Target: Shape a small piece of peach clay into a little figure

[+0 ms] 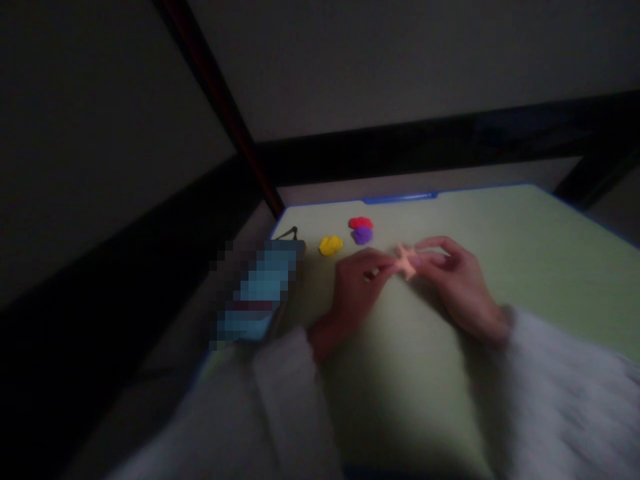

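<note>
Between my two hands is a small peach-coloured piece shaped like a star or figure point(406, 261), which looks like modelling clay. My left hand point(357, 283) pinches its left side between thumb and fingertips. On the other side, my right hand point(457, 283) is closed on its right edge, with the index finger curved above. Beyond my left hand lie a yellow clay lump point(331, 245), a purple clay lump point(363, 235) and a red clay lump point(361, 223); the purple one touches the red. Fine detail of the peach piece is blurred.
The pale green table point(530, 253) has a blue rim and a blue handle point(400, 198) at its far edge. At the left stands a phone-like device with a pixelated screen point(265, 280), beside my left sleeve. A wall and dark band lie behind.
</note>
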{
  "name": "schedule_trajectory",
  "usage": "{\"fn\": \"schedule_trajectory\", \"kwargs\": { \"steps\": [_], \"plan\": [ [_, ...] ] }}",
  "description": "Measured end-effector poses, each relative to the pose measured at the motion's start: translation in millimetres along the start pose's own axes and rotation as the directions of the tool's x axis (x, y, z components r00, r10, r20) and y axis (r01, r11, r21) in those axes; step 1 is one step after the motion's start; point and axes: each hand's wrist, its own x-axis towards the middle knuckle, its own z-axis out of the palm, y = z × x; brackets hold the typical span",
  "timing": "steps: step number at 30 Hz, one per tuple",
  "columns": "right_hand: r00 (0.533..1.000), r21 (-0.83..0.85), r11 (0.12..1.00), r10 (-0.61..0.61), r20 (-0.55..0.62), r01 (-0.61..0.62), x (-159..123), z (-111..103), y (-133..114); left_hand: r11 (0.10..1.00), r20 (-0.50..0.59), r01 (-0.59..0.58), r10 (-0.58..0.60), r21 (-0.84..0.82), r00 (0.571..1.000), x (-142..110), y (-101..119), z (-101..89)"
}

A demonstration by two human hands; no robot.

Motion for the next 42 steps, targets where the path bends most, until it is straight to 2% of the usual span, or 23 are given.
{"fn": "schedule_trajectory", "kwargs": {
  "steps": [12,19,28,31,33,35,37,39,42],
  "plan": [
    [1.000,0.023,1.000,-0.004,0.009,0.004,-1.1,2.7,0.8,1.000,0.001,-0.014,0.014,0.026,1.000,0.4,-1.1,3.2],
    [0.999,-0.005,1.000,0.000,0.036,0.000,-1.5,2.9,-4.7,0.997,0.023,-0.071,0.071,0.009,0.997,-0.3,-0.7,3.0],
    [1.000,0.057,0.998,0.005,-0.026,-0.003,-1.4,2.7,-0.2,0.997,0.037,-0.076,0.075,0.006,0.996,-1.7,-0.1,3.7],
    [1.000,0.060,0.998,0.021,0.012,-0.022,-1.1,2.4,-1.1,0.999,0.050,0.007,-0.005,-0.034,0.999,-0.5,1.4,3.0],
    [0.999,0.051,0.998,0.027,0.020,-0.028,0.5,0.6,-1.4,0.987,0.034,0.124,-0.122,-0.102,0.992,0.9,0.4,2.8],
    [1.000,0.063,0.998,0.014,0.000,-0.014,2.7,-1.9,-1.1,0.941,0.033,0.270,-0.269,-0.205,0.963,2.4,-2.0,2.7],
    [1.000,0.085,0.996,-0.005,-0.017,0.006,4.2,-3.5,-0.3,0.875,0.084,0.388,-0.380,-0.289,0.921,3.4,-4.5,3.0],
    [1.000,0.105,0.994,-0.015,-0.004,0.015,4.4,-3.3,0.8,0.842,0.158,0.451,-0.422,-0.296,0.893,3.8,-5.7,3.8],
    [0.999,0.107,0.994,-0.002,0.038,-0.002,2.3,-0.7,2.2,0.860,0.214,0.468,-0.427,-0.203,0.878,3.8,-4.8,5.8]
  ]
}}
